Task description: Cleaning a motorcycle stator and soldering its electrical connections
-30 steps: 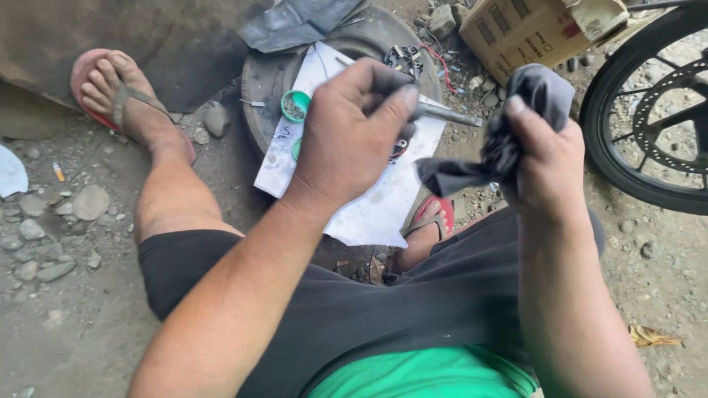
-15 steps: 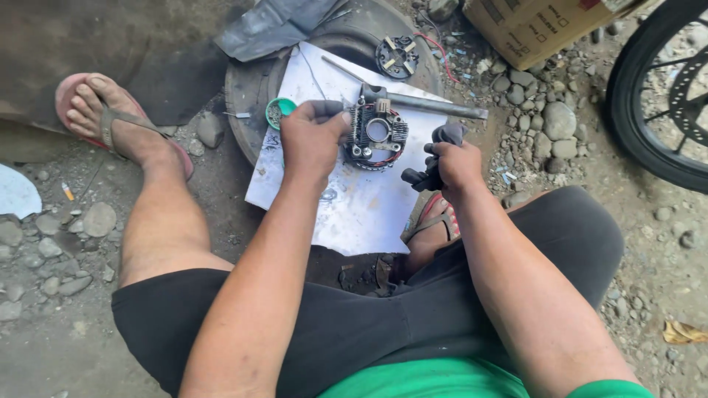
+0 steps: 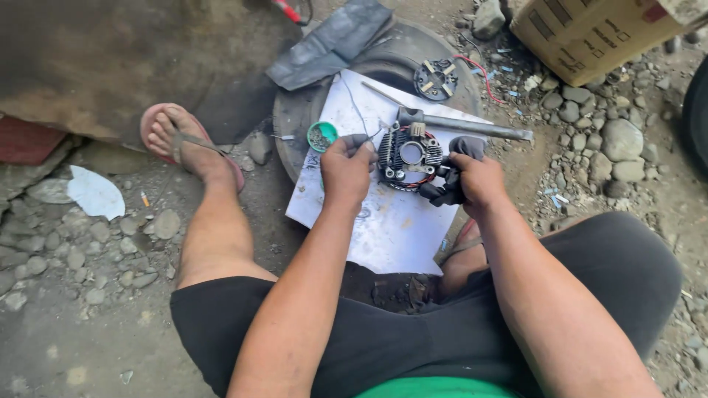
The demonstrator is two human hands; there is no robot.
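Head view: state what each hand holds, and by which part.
Left hand grips the round metal part at its left edge; right hand holds a dark rag bunched against its right side.

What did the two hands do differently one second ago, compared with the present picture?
Both hands came down from in front of the camera to the black finned metal part on the white paper sheet. The left hand now grips its left edge; the right hand presses the dark cloth against its right side. The cloth stayed in the right hand, and the small green round tin did not move.
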